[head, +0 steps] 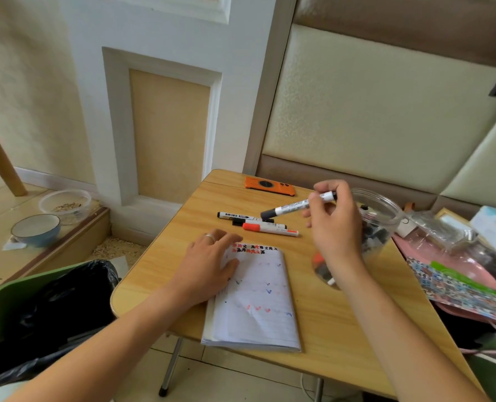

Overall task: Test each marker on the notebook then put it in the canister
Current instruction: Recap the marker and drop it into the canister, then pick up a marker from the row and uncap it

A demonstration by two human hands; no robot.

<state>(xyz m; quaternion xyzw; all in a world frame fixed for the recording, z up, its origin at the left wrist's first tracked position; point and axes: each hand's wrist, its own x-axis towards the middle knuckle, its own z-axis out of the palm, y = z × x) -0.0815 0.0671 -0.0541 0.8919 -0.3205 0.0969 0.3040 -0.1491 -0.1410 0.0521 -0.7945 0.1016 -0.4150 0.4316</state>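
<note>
Head view: canister [386,210] seemingly holds markers; right hand [333,221] pinches marker [296,205]; left hand [209,265] flat on notebook [258,303].

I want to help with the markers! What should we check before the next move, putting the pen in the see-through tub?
1. Right hand grips the white marker with dark cap: ok.
2. Cap on the marker: ok.
3. Marker already tested on the white lined notebook: cannot tell.
4. Clear plastic canister lies on its side, mouth position: cannot tell.
5. Left hand rests on the notebook, steadying it: ok.
6. Markers left on the wooden table, including the red-capped marker: not ok, still waiting.
</note>
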